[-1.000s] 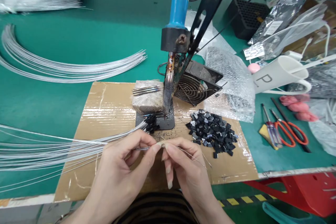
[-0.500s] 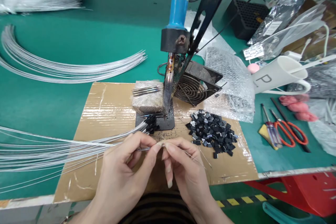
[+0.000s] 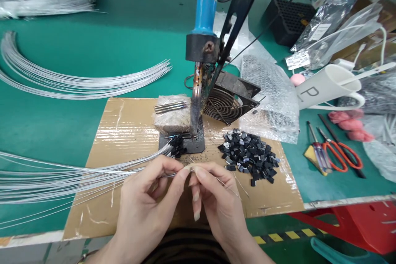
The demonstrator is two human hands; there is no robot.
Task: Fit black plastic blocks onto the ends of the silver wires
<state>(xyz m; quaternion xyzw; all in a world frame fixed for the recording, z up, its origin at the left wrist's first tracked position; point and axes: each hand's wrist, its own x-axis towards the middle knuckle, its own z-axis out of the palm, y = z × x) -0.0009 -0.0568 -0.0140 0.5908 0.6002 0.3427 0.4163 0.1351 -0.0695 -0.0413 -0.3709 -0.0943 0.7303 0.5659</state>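
Observation:
My left hand [image 3: 148,202] pinches the end of a white wire between thumb and forefinger, over the front of the cardboard. Fingertip to fingertip with it, my right hand [image 3: 218,196] pinches thin wire, whose fine ends stick out to the right beneath the palm. What lies between the fingertips is too small to make out. White wires [image 3: 55,181] run in from the left, several ending in black connectors [image 3: 177,146] just beyond my hands. Above these, a clamped soldering iron [image 3: 206,14] points downward. To the right lies a pile of small black connectors [image 3: 249,154].
A fan [image 3: 227,101] stands behind the iron, beside a wrapped block [image 3: 171,121] with metal rods on it. Another wire bundle [image 3: 93,84] lies back left. At right are a white mug [image 3: 324,84], a screwdriver [image 3: 320,152] and orange-handled scissors [image 3: 335,154].
Both hands keep their pinch in almost the same place. The right hand's lower fingers have shifted slightly left. The whole view has moved a little.

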